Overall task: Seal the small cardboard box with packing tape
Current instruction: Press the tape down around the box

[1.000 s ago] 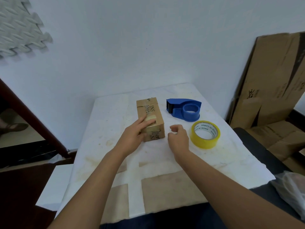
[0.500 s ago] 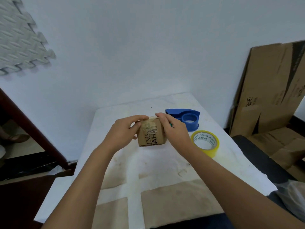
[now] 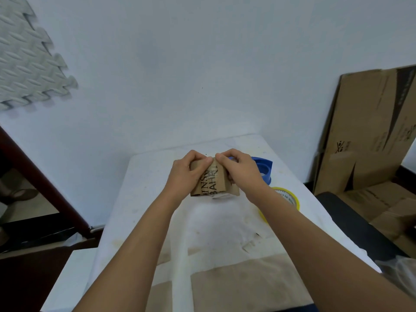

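Note:
The small cardboard box [image 3: 213, 183] with black printed letters is held up above the white table [image 3: 216, 221], one end tilted toward me. My left hand [image 3: 186, 174] grips its left side with fingers curled over the top edge. From the right, my right hand [image 3: 240, 170] holds the other side, fingertips meeting the left ones at the top. The yellow roll of packing tape [image 3: 290, 200] lies on the table to the right, partly hidden by my right forearm. A blue tape dispenser [image 3: 265, 168] sits behind my right hand, mostly covered.
Flattened cardboard sheets [image 3: 369, 131] lean against the wall on the right, with more cardboard [image 3: 387, 206] on a dark surface below. Grey foam mat tiles [image 3: 27, 64] hang at the upper left. A dark wooden frame [image 3: 40, 183] runs along the left of the table.
The box was lying flat on the table under my left hand; both hands have since picked it up, tipped it on end and raised it.

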Motion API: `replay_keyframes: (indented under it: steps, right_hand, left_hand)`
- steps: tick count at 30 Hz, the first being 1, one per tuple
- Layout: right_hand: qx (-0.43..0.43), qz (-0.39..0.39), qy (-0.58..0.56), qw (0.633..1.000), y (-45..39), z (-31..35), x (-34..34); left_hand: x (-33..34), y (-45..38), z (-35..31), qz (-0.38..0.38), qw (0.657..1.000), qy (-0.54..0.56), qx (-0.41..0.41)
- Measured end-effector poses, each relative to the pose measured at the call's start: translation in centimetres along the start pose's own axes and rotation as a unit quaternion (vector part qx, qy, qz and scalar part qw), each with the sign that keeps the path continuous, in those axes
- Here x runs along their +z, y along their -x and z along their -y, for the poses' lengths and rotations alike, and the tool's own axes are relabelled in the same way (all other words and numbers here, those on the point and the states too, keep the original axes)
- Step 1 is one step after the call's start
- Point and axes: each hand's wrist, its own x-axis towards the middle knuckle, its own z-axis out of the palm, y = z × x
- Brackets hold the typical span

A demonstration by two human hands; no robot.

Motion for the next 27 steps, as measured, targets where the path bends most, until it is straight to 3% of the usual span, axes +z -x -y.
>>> replay_keyframes:
  steps: [4,14,20,23,27]
  right_hand:
    - [0.012,0.002,-0.022,1.000,-0.6,-0.3,-0.6]
    - [0.037,-0.005,-0.077,0.996,-1.0,-1.4,-2.3]
    - [0.030,0.006,-0.072,0.997,-0.3,-1.5,-2.8]
    - [-0.002,0.032,-0.034,0.999,0.1,-1.3,-3.0]
    - [-0.049,0.066,0.111,0.990,0.4,-0.6,-3.1]
  left_hand:
    - [0.9,-0.3,0.2,0.032,0.998,0.051,-0.024]
    - [1.4,-1.2,0.0,0.156,0.988,0.002,0.018]
    - [0.5,-1.3,-0.1,0.232,0.973,-0.017,-0.014]
    - [-0.4,-1.3,-0.4,0.267,0.963,-0.010,-0.041]
    - [-1.2,-1.5,-0.7,0.266,0.962,-0.022,-0.059]
